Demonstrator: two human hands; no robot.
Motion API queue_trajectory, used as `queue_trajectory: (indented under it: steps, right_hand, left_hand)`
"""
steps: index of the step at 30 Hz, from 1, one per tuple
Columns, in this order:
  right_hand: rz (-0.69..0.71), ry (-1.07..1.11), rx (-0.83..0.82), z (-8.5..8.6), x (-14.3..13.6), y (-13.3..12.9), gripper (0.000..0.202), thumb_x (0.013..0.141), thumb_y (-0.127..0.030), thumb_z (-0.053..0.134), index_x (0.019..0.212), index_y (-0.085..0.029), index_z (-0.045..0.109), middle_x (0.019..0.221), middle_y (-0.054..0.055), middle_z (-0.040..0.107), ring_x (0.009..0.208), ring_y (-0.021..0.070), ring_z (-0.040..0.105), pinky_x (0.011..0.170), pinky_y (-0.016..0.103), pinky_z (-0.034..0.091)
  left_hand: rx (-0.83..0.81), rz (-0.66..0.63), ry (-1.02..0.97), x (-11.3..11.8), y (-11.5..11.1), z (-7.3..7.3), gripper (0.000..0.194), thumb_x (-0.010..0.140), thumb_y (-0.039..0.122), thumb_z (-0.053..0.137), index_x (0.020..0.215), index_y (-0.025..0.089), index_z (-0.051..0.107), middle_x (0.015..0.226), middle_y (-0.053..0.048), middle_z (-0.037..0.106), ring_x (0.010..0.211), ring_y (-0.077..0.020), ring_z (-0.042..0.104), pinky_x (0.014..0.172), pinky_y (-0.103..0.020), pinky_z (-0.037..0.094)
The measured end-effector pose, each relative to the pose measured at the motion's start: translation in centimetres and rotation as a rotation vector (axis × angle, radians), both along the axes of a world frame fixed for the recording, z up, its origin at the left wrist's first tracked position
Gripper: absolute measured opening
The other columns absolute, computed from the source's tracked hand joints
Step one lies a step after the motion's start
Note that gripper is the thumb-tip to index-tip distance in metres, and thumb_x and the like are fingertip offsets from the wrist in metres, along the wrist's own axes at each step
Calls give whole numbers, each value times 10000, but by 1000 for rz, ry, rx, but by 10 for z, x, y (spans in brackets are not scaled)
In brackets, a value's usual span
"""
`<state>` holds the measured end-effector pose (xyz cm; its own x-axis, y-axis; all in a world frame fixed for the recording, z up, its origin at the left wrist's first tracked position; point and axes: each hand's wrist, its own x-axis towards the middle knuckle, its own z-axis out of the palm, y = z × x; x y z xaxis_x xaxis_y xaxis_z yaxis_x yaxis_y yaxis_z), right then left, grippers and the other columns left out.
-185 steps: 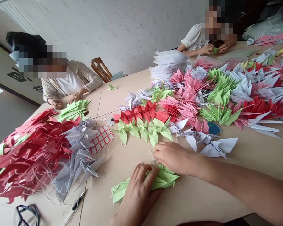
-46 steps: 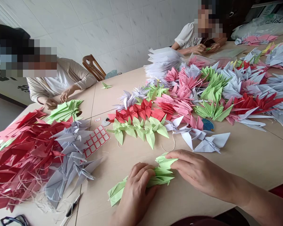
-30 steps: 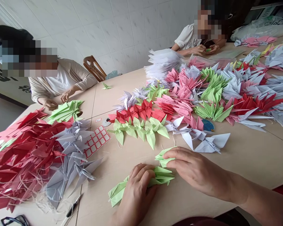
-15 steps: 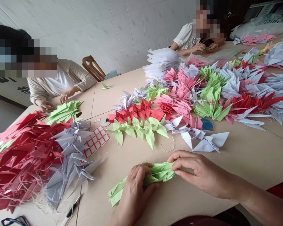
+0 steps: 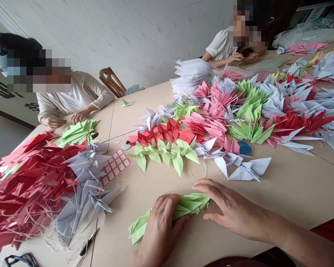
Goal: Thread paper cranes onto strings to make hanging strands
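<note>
A row of green folded-paper pieces (image 5: 191,204), packed close together, lies slanting on the table in front of me. My left hand (image 5: 163,224) is wrapped over the middle of it, with the thumb on the near side, and hides that stretch. At the right end of the row, my right hand (image 5: 225,209) has its thumb and fingers apart around the tip and grips nothing. Just beyond, green paper stars (image 5: 167,154) and white folded-paper pieces (image 5: 239,165) lie in strings. A pale string end (image 5: 200,172) curls between them and my right hand.
Red folded papers (image 5: 39,178) heap at the left, beside grey-white ones (image 5: 86,193). A pen-like tool (image 5: 89,241), glasses (image 5: 19,260) and a red-framed label sheet (image 5: 115,167) lie nearby. Mixed paper pieces (image 5: 250,104) cover the far right. Two people sit across the table.
My right hand has let go of the green row's right end, its thumb and fingers spreading apart. My left hand keeps its hold. The view has shifted slightly.
</note>
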<state>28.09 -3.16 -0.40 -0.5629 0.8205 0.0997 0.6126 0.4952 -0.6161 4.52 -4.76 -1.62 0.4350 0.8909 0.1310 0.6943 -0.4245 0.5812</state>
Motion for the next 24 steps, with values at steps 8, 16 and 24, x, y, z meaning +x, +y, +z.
queue_trajectory:
  steps: [8, 16, 24]
  right_hand:
    - [173, -236, 373, -19, -15, -4, 565, 890, -218, 654, 1418, -151, 464, 1446, 155, 529, 1299, 360, 515, 994, 543, 517]
    - [202, -215, 412, -3, -11, 1, 711, 835, -405, 721, 1455, -214, 430, 1493, 198, 451, 1376, 427, 379, 981, 701, 416]
    - [453, -113, 369, -16, -29, 9, 452, 918, -195, 629, 1349, -309, 552, 1478, 81, 507, 1368, 346, 429, 1048, 619, 400]
  left_hand:
    - [187, -108, 151, -4, -4, 4, 537, 862, 308, 673, 1326, 211, 421, 1305, -158, 631, 1188, -322, 607, 985, -545, 514]
    - [197, 134, 360, -61, -34, 19, 818, 805, 546, 663, 1471, 223, 314, 1428, -208, 532, 1305, -408, 499, 983, -609, 489]
    - [46, 171, 313, -73, -46, 5, 534, 884, 286, 632, 1389, 268, 458, 1324, -113, 630, 1242, -322, 564, 1032, -565, 468]
